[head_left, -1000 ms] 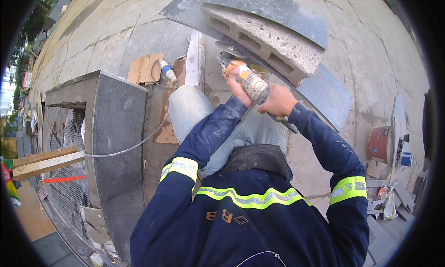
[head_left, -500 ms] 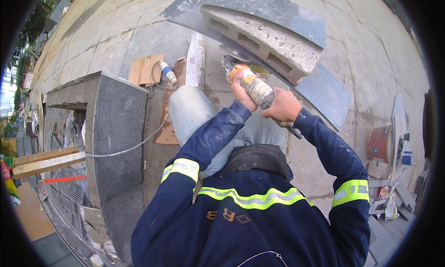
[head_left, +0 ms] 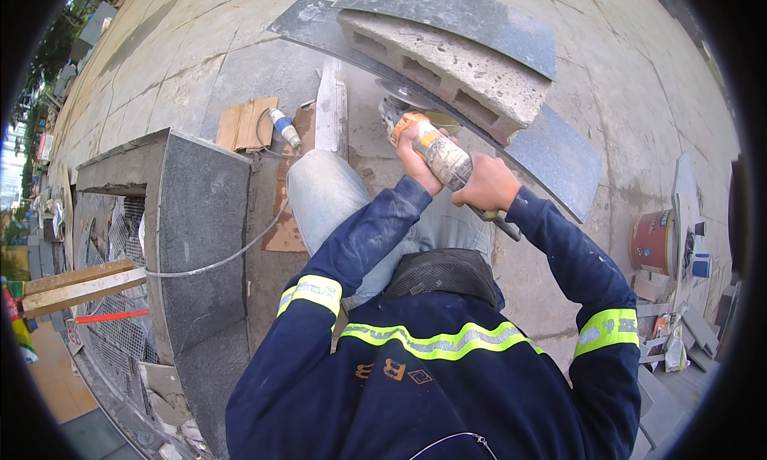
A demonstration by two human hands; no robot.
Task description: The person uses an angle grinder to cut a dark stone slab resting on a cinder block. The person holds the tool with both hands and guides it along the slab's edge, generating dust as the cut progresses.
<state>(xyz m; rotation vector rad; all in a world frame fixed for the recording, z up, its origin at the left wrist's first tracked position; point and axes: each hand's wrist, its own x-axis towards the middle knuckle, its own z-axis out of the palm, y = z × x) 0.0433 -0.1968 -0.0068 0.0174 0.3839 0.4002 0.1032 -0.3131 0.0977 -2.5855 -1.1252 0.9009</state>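
Note:
Both my hands hold a dusty orange and grey angle grinder (head_left: 442,158). My left hand (head_left: 417,158) is wrapped round its front part near the head, and my right hand (head_left: 489,183) grips the rear of the body. The round disc (head_left: 403,92) is at the edge of a long grey stone slab (head_left: 307,27); whether it bites into the stone I cannot tell. A pale concrete block (head_left: 455,64) with hollows lies on that slab. Another grey slab piece (head_left: 455,12) rests against the block's far side.
A blue and white cable connector (head_left: 285,127) lies by cardboard (head_left: 242,124), with a grey cable (head_left: 216,269) running left. A dark stone-clad box structure (head_left: 201,220) stands at left, wooden bars (head_left: 84,288) beside it. A red bucket (head_left: 652,241) stands at right. A whitish beam (head_left: 331,112) lies ahead.
The surroundings have shifted slightly leftward in view. My hands keep the same grip on the angle grinder, its disc still at the slab's edge.

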